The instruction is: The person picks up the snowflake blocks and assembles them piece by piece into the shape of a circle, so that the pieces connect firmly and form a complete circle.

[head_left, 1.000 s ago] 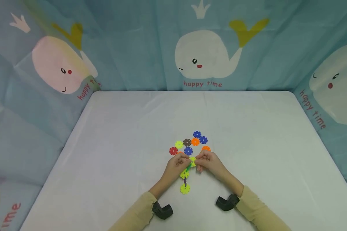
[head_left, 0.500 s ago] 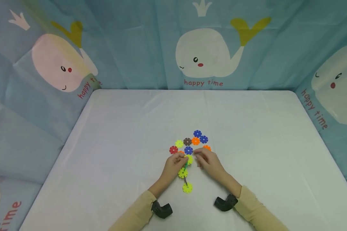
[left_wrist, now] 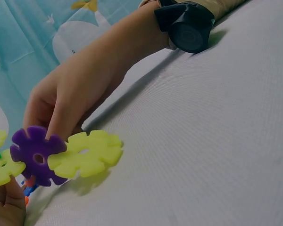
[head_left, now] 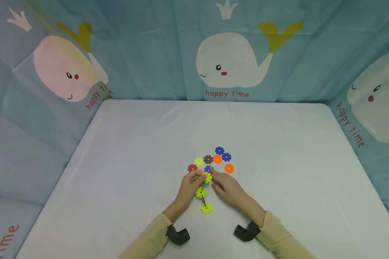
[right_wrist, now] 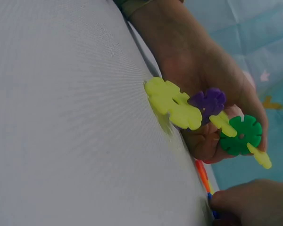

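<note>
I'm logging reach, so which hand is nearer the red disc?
Left. The left hand is just on the person's side of the red disc; the right hand is farther, off to the right.

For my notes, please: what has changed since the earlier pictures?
The right hand let go of the upper disc of the chain and moved left and forward to the nearest blue disc; a grip there is unclear. The left hand, still holding the chain, shifted slightly left. The other loose discs stayed in place.
</note>
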{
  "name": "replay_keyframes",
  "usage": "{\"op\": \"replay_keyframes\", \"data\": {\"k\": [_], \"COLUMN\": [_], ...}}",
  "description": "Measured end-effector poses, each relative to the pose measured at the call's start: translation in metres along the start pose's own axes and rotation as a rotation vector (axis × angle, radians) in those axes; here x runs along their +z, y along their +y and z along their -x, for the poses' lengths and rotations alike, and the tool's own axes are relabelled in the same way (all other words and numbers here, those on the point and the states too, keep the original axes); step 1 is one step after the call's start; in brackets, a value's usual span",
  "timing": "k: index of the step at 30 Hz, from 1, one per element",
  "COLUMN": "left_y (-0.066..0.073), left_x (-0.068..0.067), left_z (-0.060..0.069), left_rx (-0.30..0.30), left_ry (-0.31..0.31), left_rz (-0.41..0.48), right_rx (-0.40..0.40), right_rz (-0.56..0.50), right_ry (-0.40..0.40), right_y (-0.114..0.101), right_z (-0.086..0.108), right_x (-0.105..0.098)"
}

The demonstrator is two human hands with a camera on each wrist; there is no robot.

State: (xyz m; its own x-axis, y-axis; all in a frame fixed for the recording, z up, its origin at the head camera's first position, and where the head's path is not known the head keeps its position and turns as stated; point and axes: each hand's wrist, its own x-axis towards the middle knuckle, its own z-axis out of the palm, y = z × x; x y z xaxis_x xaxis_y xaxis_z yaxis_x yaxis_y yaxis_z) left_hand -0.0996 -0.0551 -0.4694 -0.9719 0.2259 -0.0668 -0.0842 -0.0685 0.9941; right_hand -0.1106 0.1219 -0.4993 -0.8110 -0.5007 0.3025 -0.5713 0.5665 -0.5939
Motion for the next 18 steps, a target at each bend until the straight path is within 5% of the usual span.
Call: {"op": "replay_keyframes", "data": {"k": [5,18], "left_y": [-0.0011,-0.0046], "left_x": [-0.0008,-0.0014], "left_z": [0.0004,0.0004], "left_rx": [0.035,0.092], "left_ry": [0.047,-0.035], "left_rz": [0.037,-0.013], "right_rx": [0.011,-0.034], "right_rz": [0.016,0.062], "right_ry": [0.094,0.153], "right_y": [-0.0035,0.002], "right_z": [-0.0008,0.0013], "right_x": [-0.0002,0.0033]}}
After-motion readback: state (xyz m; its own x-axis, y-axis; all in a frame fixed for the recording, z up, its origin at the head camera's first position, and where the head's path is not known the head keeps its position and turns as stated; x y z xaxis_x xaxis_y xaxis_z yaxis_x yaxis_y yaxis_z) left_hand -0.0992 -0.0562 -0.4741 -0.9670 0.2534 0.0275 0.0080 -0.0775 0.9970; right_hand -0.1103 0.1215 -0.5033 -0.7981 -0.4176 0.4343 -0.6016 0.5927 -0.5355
